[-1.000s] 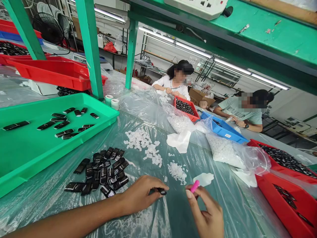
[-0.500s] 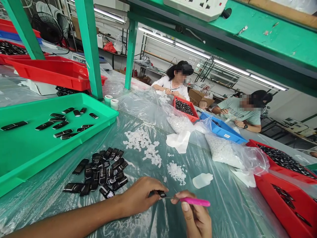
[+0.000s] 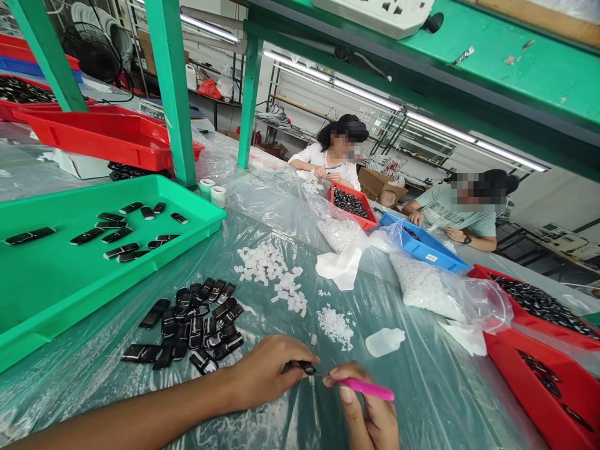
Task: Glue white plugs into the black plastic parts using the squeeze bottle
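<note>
My left hand (image 3: 269, 369) is closed around a small black plastic piece (image 3: 308, 369), whose open end points right. In my right hand (image 3: 368, 406) is a thin metal tool with a pink handle (image 3: 368, 389), pinched between thumb and fingers. Its slim tip meets the end of the black piece; how far it reaches in is too small to tell. Left of my left hand lies a heap of similar black pieces (image 3: 194, 334). Beyond my hands are a pile of tiny white bits (image 3: 336, 326) and a larger pile of white pieces (image 3: 262, 264).
A green tray (image 3: 140, 270) with several black pieces stands at left. A white squeeze bottle (image 3: 384, 342) lies near my right hand. Red bins (image 3: 510, 362), a blue bin (image 3: 422, 244) and a bag of white parts (image 3: 422, 287) line the right. Two people sit across the table.
The pink-handled tool and my right hand have shifted slightly left, toward the black piece. My left hand stays nearly still. The co-worker at right has moved a hand slightly.
</note>
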Demonstrator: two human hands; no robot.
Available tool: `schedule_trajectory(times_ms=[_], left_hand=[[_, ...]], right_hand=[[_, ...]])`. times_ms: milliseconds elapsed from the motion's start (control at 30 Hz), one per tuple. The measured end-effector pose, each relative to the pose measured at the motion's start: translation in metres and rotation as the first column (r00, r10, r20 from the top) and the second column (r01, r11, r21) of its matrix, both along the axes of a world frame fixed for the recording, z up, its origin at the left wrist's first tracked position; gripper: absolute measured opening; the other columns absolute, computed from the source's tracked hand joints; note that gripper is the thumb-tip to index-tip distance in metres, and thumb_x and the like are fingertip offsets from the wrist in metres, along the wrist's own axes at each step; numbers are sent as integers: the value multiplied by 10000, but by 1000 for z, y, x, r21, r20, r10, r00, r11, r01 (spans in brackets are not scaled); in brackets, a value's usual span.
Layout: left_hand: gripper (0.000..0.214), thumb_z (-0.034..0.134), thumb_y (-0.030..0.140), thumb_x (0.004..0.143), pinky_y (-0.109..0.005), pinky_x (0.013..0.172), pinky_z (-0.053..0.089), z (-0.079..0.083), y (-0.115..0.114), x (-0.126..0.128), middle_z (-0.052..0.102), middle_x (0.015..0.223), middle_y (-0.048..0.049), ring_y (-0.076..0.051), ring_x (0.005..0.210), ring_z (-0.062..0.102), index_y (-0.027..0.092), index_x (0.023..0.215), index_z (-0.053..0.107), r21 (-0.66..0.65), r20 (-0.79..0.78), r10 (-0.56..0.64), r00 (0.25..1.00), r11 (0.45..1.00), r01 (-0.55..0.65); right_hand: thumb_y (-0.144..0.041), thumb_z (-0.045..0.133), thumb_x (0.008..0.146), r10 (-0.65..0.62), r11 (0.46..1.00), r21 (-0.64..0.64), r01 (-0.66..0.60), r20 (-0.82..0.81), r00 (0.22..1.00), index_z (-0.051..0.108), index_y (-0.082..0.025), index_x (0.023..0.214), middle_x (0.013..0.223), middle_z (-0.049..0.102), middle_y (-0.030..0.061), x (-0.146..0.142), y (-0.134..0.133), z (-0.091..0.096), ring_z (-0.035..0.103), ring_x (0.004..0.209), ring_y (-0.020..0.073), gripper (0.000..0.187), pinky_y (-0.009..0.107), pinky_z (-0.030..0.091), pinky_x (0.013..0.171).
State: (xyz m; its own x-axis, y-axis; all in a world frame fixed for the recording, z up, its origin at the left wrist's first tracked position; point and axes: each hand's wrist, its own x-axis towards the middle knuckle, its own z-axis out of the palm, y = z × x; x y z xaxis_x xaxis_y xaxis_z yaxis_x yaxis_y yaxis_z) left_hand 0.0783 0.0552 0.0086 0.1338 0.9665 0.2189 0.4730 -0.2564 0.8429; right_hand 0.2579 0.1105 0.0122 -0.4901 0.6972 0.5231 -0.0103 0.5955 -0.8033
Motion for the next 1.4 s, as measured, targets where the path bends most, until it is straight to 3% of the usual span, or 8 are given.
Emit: schedule_trajectory(times_ms=[233, 600, 800, 1133, 1400], left_hand=[[276, 514, 169, 850, -193, 608, 460, 4, 0, 0, 686, 1003, -47, -185, 848, 640, 214, 1085, 653, -67, 96, 48, 994, 997, -42], [281, 520, 179, 860, -183, 579, 449, 4, 0, 0, 694, 975, -40, -173, 812, 644, 228, 1107, 644, -72, 120, 40, 992, 997, -32], [303, 529, 179, 858, -179, 593, 450, 5, -1, -1, 692, 989, -34, -175, 834, 648, 254, 1135, 626, -100, 146, 40, 988, 995, -26], [308, 517, 163, 858, -168, 580, 447, 3, -2, 0, 691, 993, -27, -171, 846, 649, 263, 1127, 629, -106, 158, 31, 987, 994, -14], [322, 494, 90, 830, -190, 618, 458, 3, 1, -2, 687, 980, -45, -182, 852, 637, 225, 1069, 662, -74, 116, 6, 993, 997, 3]], right_hand=[[-306, 461, 884, 50, 993, 105, -46, -37, 998, 614, -285, 957, 776, 643, 42, -1, 0, -5, 612, 708, 196, 171, 307, 460, 618], [-295, 445, 894, 62, 974, 220, -64, 13, 998, 597, -302, 1002, 774, 659, 35, -1, 1, -2, 620, 701, 200, 187, 322, 473, 611], [-266, 416, 912, 44, 955, 292, -52, 35, 998, 582, -250, 997, 769, 651, 48, -1, 0, 1, 617, 703, 193, 188, 307, 472, 598], [-274, 425, 912, 46, 957, 287, -48, 13, 999, 582, -246, 976, 753, 644, 46, -3, -2, 0, 598, 696, 190, 172, 309, 453, 598], [-266, 467, 888, -7, 990, 137, 33, -189, 982, 611, -231, 934, 720, 607, 39, 2, 3, 4, 588, 671, 189, 155, 320, 453, 596]])
